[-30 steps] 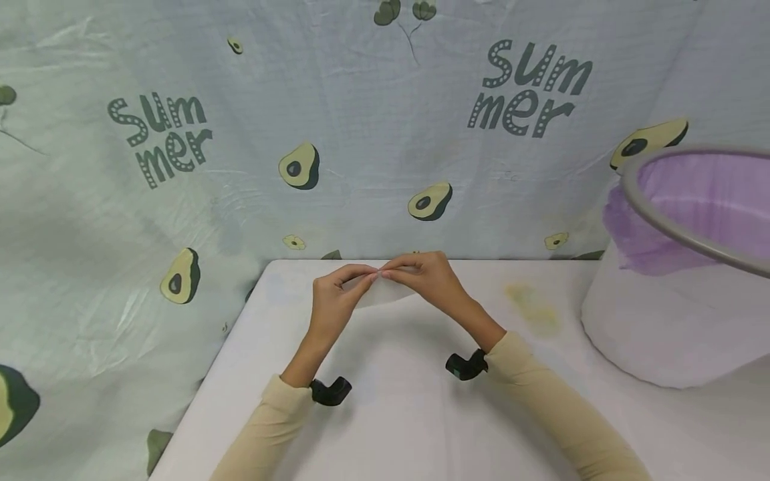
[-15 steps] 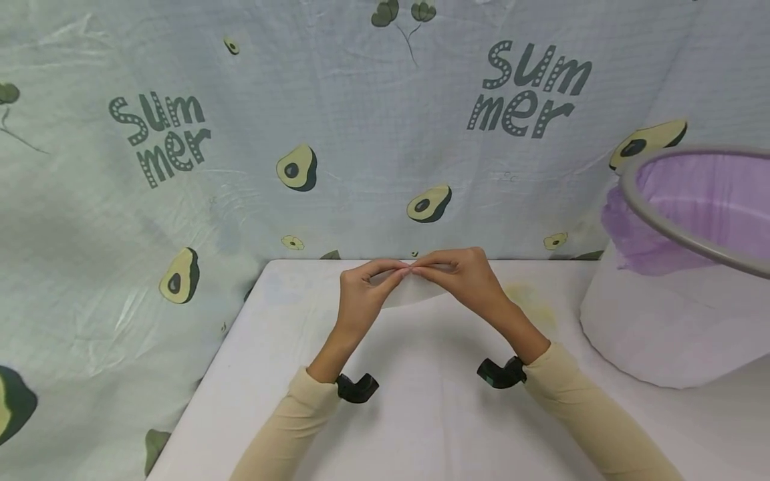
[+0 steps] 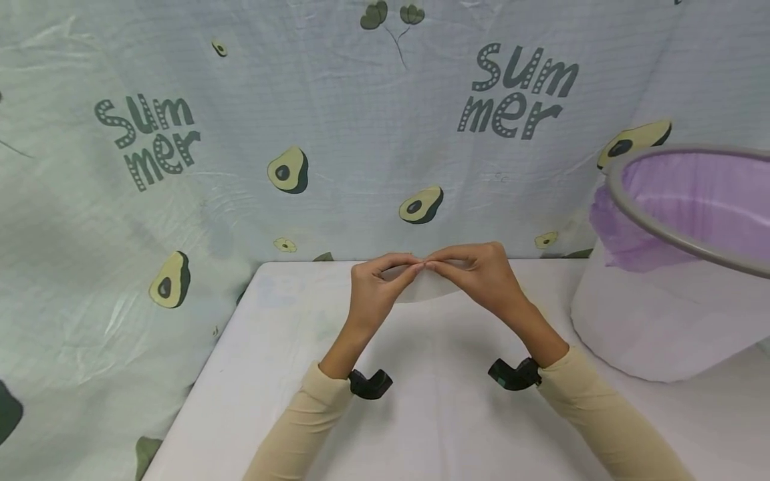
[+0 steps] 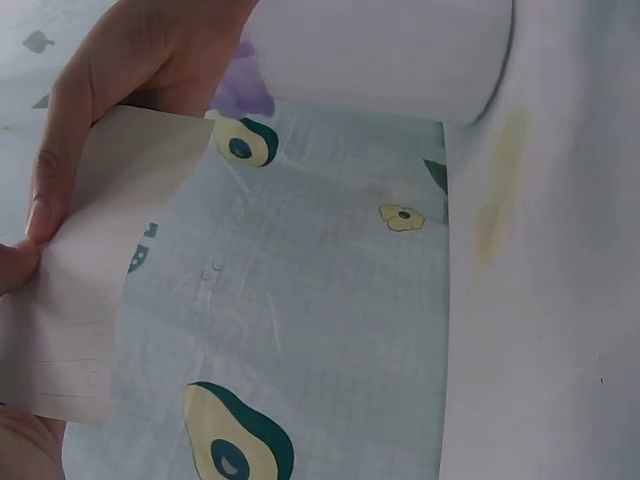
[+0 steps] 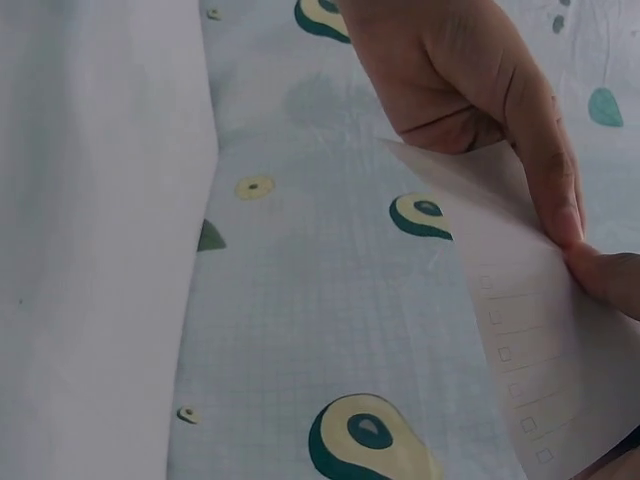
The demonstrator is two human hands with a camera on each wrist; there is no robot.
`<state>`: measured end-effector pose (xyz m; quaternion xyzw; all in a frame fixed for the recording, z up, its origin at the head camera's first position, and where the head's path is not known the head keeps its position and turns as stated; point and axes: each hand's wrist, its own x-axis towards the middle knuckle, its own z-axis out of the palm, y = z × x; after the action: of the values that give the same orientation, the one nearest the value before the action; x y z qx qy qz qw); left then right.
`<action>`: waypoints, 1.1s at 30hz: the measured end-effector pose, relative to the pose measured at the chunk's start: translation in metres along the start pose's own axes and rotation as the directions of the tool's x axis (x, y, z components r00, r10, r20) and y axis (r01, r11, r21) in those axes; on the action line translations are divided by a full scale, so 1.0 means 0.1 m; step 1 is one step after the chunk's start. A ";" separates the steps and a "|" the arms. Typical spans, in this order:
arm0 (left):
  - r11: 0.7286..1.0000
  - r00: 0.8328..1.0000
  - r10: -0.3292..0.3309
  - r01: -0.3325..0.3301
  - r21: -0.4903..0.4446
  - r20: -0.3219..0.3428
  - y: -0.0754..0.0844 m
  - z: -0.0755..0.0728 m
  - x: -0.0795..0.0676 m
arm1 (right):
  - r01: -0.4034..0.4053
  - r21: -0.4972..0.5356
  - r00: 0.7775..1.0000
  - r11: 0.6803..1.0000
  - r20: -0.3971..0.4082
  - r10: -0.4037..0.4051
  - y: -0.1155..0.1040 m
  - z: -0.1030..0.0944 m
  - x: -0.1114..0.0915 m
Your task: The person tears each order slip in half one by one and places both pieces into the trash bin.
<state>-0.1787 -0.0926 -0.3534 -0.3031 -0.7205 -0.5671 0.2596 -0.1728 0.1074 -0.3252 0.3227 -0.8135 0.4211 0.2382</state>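
Note:
A small white paper sheet [image 3: 430,286] hangs between both hands above the far part of the table. My left hand [image 3: 374,288] pinches its upper edge between thumb and fingers. Right beside it my right hand [image 3: 478,272] pinches the same edge, and the fingertips of the two hands meet there. Printed lines with a row of small checkboxes show on the paper sheet [image 5: 535,340] in the right wrist view. Seen from the left wrist, the paper sheet [image 4: 85,270] bears faint lines, and the right hand's thumb lies against it. Part of the sheet is hidden behind the hands.
A white bin [image 3: 650,327] with a grey rim and a purple liner [image 3: 631,234] stands at the right. Behind the white table [image 3: 433,414] hangs a cloth backdrop [image 3: 349,133] with avocado prints. Each wrist wears a small black camera [image 3: 371,385].
Both hands have moved right together with the paper sheet, still pinching its edge. The head view has turned slightly right.

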 end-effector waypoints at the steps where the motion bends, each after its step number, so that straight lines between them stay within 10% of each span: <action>1: 1.000 1.000 0.009 -0.009 -0.009 -0.001 0.01 0.01 0.01 | 0.007 0.003 1.000 1.000 -0.012 -0.007 -0.01 -0.01 0.00; 11: 0.989 0.990 0.139 -0.139 -0.040 -0.021 0.01 0.03 0.06 | -0.011 0.037 0.996 0.999 -0.091 0.014 -0.06 -0.04 0.00; 33: 0.984 0.989 0.150 -0.148 -0.095 0.004 0.22 0.29 0.10 | -0.043 -0.033 0.995 0.999 -0.093 0.039 -0.15 -0.41 -0.20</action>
<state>-0.1705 -0.0586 -0.3378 -0.3713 -0.6697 -0.5777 0.2826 -0.1441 0.1420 -0.3083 0.2819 -0.8152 0.4263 0.2726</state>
